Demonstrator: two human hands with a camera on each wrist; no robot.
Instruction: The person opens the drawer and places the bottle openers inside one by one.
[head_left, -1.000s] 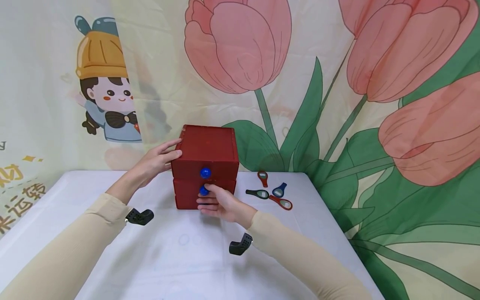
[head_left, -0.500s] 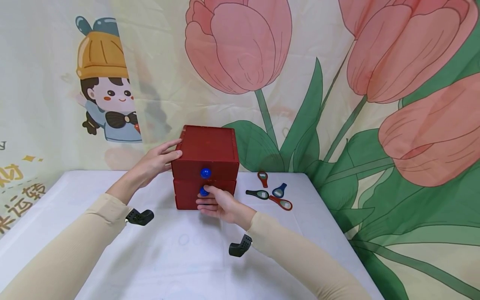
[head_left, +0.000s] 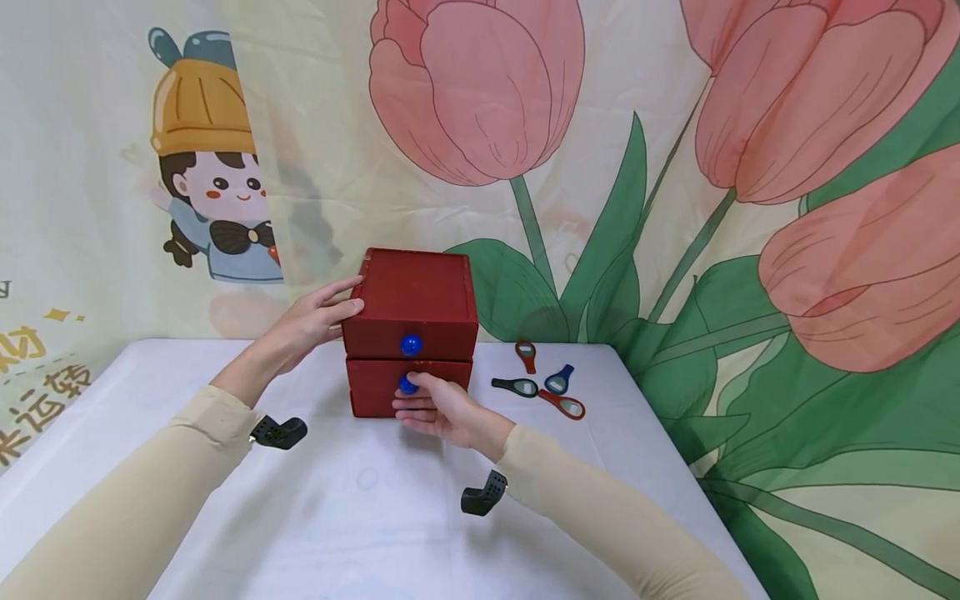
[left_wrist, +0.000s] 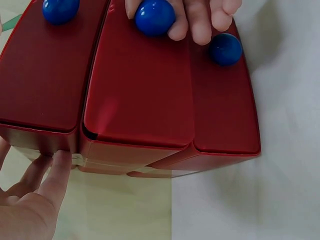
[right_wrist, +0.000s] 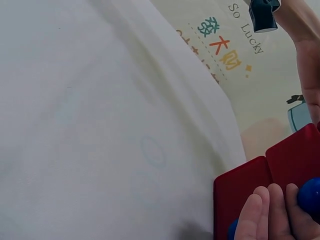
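A dark red box of three stacked drawers (head_left: 420, 287) with blue knobs stands on the white table. My left hand (head_left: 303, 323) rests its extended fingertips against the box's left side. With thumb and finger, my right hand (head_left: 446, 410) pinches the middle drawer's blue knob (left_wrist: 155, 17). The middle drawer (left_wrist: 140, 95) juts slightly past the fronts above and below it. The upper blue knob (head_left: 410, 344) is untouched. In the head view the right hand hides the lowest knob (left_wrist: 225, 49), which shows beside the fingers in the left wrist view.
Right of the box lie small magnifying glasses: a black one (head_left: 515, 387), a blue one (head_left: 558, 380), a red one (head_left: 526, 357) and an orange-red one (head_left: 562, 405). A printed cloth (head_left: 322, 150) hangs behind the table (head_left: 360, 517).
The middle knob and the right hand pinching it have come very slightly toward me, and the middle drawer's top edge shows more clearly. My left hand stays against the box's side.
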